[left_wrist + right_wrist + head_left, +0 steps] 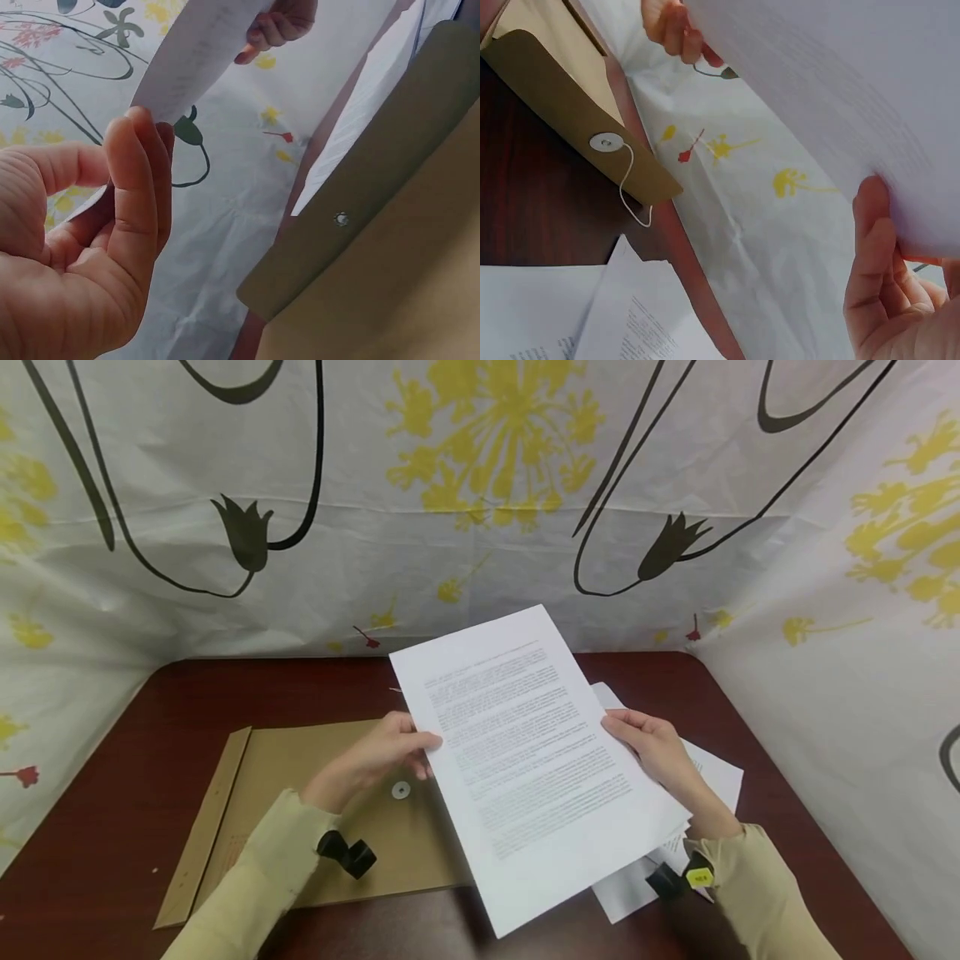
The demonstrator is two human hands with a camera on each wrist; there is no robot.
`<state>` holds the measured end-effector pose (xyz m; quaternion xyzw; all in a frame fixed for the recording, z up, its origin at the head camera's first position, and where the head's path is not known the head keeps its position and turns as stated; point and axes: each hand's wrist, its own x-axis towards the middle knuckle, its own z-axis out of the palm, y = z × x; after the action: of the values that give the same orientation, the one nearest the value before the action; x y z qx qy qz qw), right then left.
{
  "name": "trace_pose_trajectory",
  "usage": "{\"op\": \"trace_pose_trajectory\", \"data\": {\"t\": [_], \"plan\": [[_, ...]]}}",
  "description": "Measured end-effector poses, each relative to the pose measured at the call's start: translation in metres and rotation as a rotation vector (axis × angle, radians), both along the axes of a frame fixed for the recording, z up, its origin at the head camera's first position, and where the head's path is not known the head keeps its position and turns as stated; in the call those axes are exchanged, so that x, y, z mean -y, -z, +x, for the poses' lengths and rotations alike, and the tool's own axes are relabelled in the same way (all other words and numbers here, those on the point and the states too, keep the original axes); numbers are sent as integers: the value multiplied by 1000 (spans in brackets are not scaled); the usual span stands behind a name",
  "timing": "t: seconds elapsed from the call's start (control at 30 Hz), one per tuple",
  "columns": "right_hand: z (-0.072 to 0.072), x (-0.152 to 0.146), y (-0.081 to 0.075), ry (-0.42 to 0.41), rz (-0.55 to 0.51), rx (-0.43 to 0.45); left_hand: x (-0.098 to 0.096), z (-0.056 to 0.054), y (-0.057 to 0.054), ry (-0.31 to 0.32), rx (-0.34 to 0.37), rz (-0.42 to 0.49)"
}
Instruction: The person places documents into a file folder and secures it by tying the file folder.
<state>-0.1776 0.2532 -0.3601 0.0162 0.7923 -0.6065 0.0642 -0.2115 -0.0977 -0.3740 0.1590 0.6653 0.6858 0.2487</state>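
Printed sheets of paper [536, 777] are held up, tilted, above the table, their lower right corner showing more than one layer. My left hand [382, 752] pinches their left edge between thumb and fingers. On the opposite edge, my right hand [658, 753] grips with the thumb on top; in the right wrist view its fingertips [873, 196] press against the paper's underside. Below my left hand lies a brown string-tie envelope [300, 802] with a white button [606, 142] and a loose white string [628, 184]. The held sheets hide part of the envelope.
More loose printed papers [718, 777] lie spread on the right of the dark red-brown table [90, 810], partly under the held sheets and right forearm. A patterned white cloth [345, 568] hangs behind the table and along both sides.
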Motion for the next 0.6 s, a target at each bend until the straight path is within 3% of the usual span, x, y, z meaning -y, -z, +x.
{"op": "trace_pose_trajectory", "data": {"t": [0.13, 0.3, 0.6], "plan": [[-5, -3, 1, -50, -96, 48, 2, 2, 5, -9, 13, 24], [-5, -9, 4, -135, -221, 101, 6, 5, 7, -67, 22, 51], [1, -29, 15, -361, -292, -21, 8, 10, 9, -200, 40, 44]]}}
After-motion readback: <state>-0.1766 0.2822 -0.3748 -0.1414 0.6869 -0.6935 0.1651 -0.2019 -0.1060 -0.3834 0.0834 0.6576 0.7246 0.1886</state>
